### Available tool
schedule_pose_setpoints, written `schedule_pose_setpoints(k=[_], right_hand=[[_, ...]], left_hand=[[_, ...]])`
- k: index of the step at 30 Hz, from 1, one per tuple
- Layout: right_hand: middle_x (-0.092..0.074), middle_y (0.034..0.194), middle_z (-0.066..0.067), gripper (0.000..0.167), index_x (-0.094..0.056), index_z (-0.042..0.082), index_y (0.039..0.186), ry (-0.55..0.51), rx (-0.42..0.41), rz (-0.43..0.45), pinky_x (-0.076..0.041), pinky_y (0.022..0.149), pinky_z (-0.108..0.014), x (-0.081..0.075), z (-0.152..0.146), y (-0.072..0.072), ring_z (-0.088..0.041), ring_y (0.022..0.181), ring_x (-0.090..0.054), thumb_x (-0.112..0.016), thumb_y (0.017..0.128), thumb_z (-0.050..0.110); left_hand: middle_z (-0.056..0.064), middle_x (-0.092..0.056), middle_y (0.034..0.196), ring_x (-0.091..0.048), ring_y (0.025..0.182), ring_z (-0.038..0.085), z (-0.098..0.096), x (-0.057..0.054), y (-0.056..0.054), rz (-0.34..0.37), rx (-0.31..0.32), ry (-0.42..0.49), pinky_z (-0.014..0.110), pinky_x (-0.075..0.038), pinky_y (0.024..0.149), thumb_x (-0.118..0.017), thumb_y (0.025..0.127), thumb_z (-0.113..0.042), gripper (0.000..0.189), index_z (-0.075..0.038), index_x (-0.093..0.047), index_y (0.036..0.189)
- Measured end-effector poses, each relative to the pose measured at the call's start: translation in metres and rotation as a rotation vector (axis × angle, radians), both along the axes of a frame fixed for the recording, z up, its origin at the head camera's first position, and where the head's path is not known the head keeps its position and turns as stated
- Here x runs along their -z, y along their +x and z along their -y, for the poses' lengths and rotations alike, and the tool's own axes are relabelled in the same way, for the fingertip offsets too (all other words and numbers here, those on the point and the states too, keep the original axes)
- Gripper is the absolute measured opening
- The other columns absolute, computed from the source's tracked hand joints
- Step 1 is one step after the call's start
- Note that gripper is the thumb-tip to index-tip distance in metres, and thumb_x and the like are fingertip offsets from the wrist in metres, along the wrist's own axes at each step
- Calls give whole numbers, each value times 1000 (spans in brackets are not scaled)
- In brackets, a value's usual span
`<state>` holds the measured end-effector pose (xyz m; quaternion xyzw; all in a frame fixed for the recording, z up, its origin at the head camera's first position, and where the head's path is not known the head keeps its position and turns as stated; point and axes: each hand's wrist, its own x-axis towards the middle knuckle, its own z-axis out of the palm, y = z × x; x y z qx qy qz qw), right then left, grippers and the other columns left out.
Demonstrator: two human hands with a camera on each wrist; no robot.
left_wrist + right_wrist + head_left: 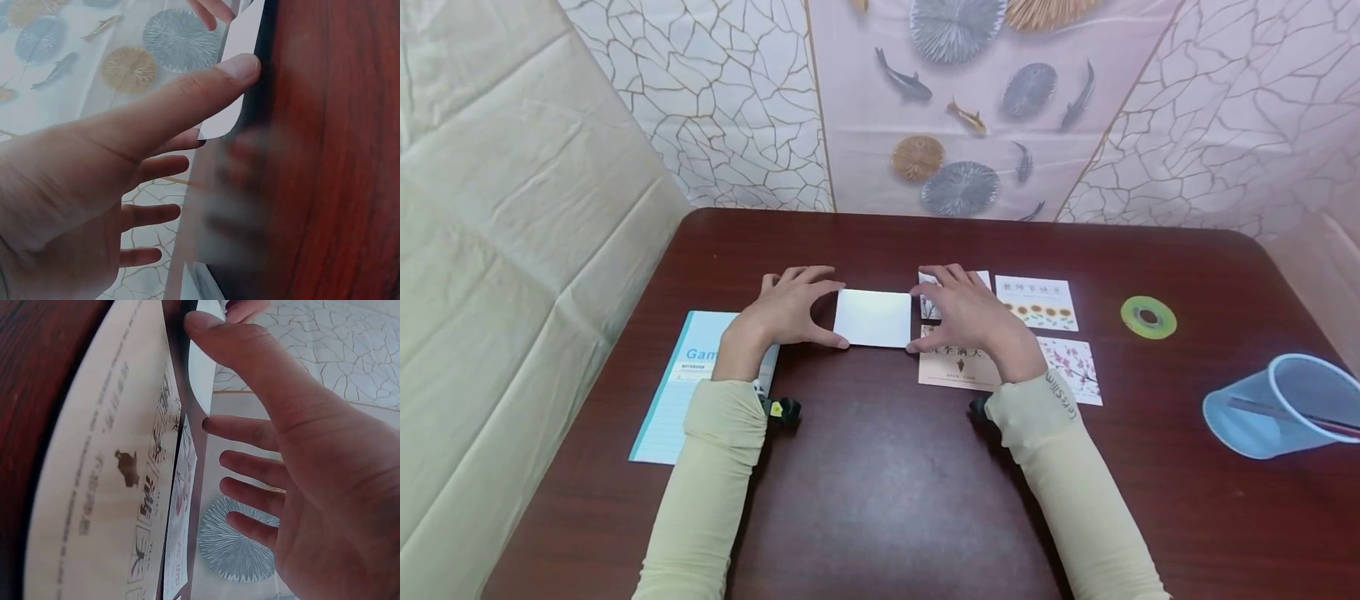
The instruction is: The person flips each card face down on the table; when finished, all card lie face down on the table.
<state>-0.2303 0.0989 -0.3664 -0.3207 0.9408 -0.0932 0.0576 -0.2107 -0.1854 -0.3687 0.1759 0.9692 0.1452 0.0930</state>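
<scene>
Recorded nearest the camera: two cream sleeves (711, 492), stretched over a dark reddish wood counter (880, 517). Observed at work: left-hand grip (782, 310) and right-hand grip (966, 315), both holding a blank white card (872, 318), pinched at opposite short ends between thumb and index finger, remaining fingers spread. Located between both, just left of four printed cards. Cannot tell whether a single sheet or a thin stack, nor whether resting fully on the counter. Noted under and beside the right-hand grip, in two rows of two: partly covered blossom card (929, 308), sunflower Teachers' Day card (1037, 310), beige card with Chinese lettering (951, 375), pink-blossom card (1078, 372). Judged from layout: setting-out of those four complete; white card not yet released, its positioning or squaring-up left to finish. Listed as apparently unused: notebook (673, 417) partly beneath the left forearm, green tape roll (1163, 318) right of the cards, translucent blue cup (1243, 421) containing a slim stick, farther right.
</scene>
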Motion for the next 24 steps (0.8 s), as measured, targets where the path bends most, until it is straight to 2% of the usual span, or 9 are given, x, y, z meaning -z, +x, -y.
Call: schedule_pose_setpoints(k=[6, 10, 13, 15, 17, 19, 21, 24], right_hand=[[-29, 154, -14, 91, -53, 10, 139, 9, 12, 33, -19, 112, -54, -1, 0, 1, -33, 139, -24, -80, 69, 61], [-27, 156, -14, 91, -49, 8, 141, -40, 23, 41, -16, 112, -56, -11, -9, 8, -33, 141, -21, -78, 73, 60], [-31, 154, -14, 83, -52, 8, 138, -56, 48, 43, -16, 112, -57, -21, -27, 17, -34, 139, -24, -78, 75, 56], [-35, 150, -16, 76, -55, 8, 134, -30, 71, 47, -17, 111, -58, -27, -41, 24, -36, 137, -27, -80, 76, 51], [-40, 146, -19, 73, -57, 7, 130, 17, 102, 65, -19, 110, -59, -27, -57, 32, -38, 134, -31, -82, 74, 48], [-43, 143, -21, 73, -59, 6, 128, 49, 129, 89, -20, 108, -61, -26, -70, 38, -40, 133, -33, -85, 72, 46], [-45, 142, -22, 75, -60, 6, 127, 67, 147, 100, -20, 108, -62, -23, -79, 42, -41, 131, -34, -87, 70, 46], [-46, 140, -22, 79, -60, 6, 127, 71, 155, 105, -22, 107, -62, -20, -86, 45, -41, 130, -36, -89, 66, 47]], left_hand=[[7, -26, 157, -21, 140, 34, -1, 0, 0, 29, 6, -19, 61, -15, 104, -77, 68, -67, 102, -21, -39, 151], [9, -27, 156, -22, 140, 31, -8, -2, 4, -16, 10, 17, 58, -18, 104, -75, 69, -69, 106, -18, -35, 153], [7, -34, 151, -27, 138, 27, -28, -5, 6, -100, 87, 67, 52, -21, 103, -74, 74, -66, 92, -18, -45, 146], [6, -38, 148, -29, 136, 26, -47, -6, 9, -145, 182, 96, 51, -22, 103, -73, 77, -63, 81, -17, -52, 140], [5, -39, 147, -29, 136, 25, -69, -3, 13, -168, 279, 94, 50, -22, 104, -71, 79, -62, 74, -18, -56, 136], [4, -39, 146, -28, 136, 24, -87, 1, 18, -181, 347, 70, 50, -22, 104, -71, 79, -63, 73, -19, -57, 136], [4, -40, 144, -28, 136, 23, -100, 6, 23, -203, 388, 35, 50, -23, 105, -71, 78, -62, 73, -20, -57, 136], [3, -41, 142, -28, 136, 22, -112, 14, 28, -235, 406, 0, 48, -24, 103, -73, 78, -61, 74, -21, -55, 137]])
